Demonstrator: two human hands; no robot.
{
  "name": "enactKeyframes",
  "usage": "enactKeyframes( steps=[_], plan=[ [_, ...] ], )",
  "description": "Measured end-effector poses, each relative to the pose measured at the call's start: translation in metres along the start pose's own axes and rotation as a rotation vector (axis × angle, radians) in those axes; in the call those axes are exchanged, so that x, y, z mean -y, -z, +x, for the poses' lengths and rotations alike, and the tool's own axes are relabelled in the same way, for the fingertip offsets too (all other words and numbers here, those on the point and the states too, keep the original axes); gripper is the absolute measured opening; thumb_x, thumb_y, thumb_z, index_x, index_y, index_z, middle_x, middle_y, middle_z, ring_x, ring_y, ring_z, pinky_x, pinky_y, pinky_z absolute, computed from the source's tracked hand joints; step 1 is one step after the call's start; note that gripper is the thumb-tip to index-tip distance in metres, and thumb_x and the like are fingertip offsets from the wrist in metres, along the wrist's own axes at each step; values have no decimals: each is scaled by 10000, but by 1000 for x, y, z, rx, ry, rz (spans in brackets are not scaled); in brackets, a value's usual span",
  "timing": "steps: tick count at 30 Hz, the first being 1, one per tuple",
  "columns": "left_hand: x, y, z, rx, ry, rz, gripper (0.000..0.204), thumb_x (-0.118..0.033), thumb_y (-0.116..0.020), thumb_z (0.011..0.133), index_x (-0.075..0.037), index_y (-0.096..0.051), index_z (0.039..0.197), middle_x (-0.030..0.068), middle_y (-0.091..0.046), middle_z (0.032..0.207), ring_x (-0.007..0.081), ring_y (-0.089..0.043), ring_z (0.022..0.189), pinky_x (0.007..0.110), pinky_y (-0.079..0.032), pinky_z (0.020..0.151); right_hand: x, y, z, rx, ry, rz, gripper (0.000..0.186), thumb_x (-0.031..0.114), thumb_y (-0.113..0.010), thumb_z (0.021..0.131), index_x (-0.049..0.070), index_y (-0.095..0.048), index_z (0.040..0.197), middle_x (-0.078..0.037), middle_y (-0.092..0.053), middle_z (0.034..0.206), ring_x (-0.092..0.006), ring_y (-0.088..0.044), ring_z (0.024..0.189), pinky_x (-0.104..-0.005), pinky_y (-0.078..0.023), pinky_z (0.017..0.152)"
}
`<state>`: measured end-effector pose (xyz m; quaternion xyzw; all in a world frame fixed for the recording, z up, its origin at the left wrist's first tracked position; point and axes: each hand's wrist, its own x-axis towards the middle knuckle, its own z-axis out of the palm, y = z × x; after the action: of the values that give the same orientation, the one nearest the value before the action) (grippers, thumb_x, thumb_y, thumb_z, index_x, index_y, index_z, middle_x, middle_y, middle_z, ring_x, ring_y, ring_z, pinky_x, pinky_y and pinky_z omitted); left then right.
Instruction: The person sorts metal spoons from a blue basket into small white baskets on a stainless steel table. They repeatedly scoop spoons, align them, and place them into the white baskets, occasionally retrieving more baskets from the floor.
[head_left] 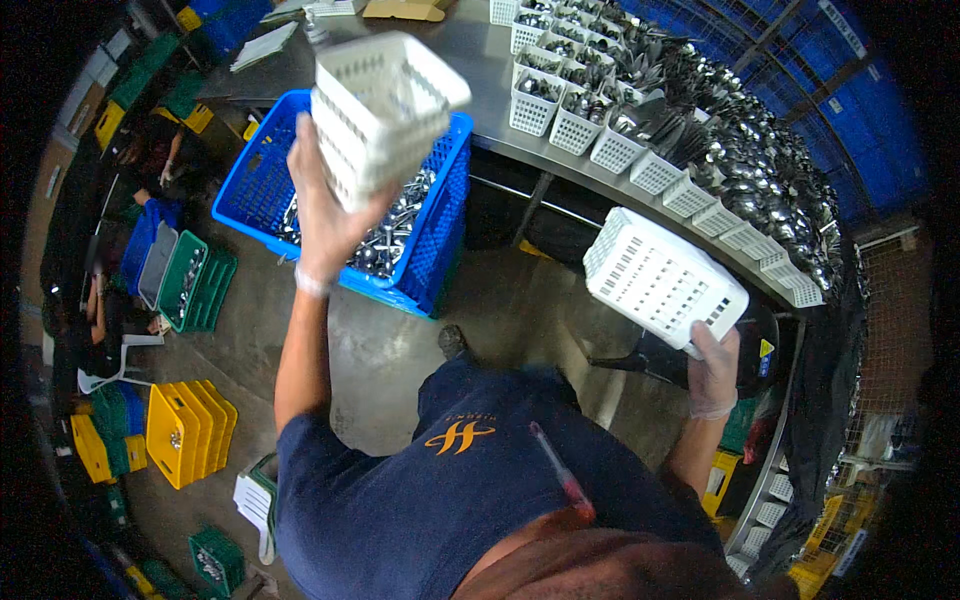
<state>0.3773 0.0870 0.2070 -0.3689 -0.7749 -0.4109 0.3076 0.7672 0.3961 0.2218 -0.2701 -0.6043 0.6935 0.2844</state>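
A stack of white perforated plastic baskets (pixel 380 110) is raised in my left hand (pixel 325 200), slightly blurred, over a blue crate (pixel 250 215) of loose steel cutlery. My gloved right hand (pixel 711 370) grips the lower end of another white basket (pixel 665 280), tilted on its side; I cannot tell whether it is one or several nested. Both hands are closed on what they hold. The steel table (pixel 480 100) beyond carries rows of white baskets (pixel 575 128) packed with upright spoons and other cutlery.
Green crates (pixel 197 280) and yellow crates (pixel 187 435) sit on the floor (pixel 400 350) to the left, near seated co-workers (pixel 150 160). A black object (pixel 630 365) lies below the table at right. Wire mesh racks (pixel 890 330) line the far right.
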Motion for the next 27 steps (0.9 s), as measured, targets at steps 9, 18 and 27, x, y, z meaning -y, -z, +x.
enactKeyframes(
  steps=[9, 18, 27],
  plan=[
    [186, -250, 158, -98, 98, -72, 1386, -361, -933, 707, 71, 45, 1590, 367, -305, 1470, 462, -320, 1355, 502, -294, 1174, -4, -7, 138, -116, -72, -203, 456, 148, -710, 921, -76, -614, 1306, -118, -706, 1221, -187, -667, 1058, -334, -503, 961],
    [319, -417, 156, -67, 402, 67, 1452, -364, -954, 683, 84, 104, 1572, 352, -191, 1537, 476, -246, 1440, 486, -241, 1235, 10, 8, 312, 96, -111, -437, 347, 70, -713, 930, -59, -657, 1247, -87, -722, 1173, -168, -664, 1034, -324, -513, 943],
    [311, -408, 149, -77, 370, 361, 1400, -501, -904, 714, 102, 14, 1583, 367, -114, 1622, 499, -120, 1517, 517, -148, 1260, 43, -50, 460, 440, -162, -695, 275, 167, -729, 934, -10, -724, 1144, -96, -777, 1034, -182, -723, 939, -341, -545, 844]
  ],
)
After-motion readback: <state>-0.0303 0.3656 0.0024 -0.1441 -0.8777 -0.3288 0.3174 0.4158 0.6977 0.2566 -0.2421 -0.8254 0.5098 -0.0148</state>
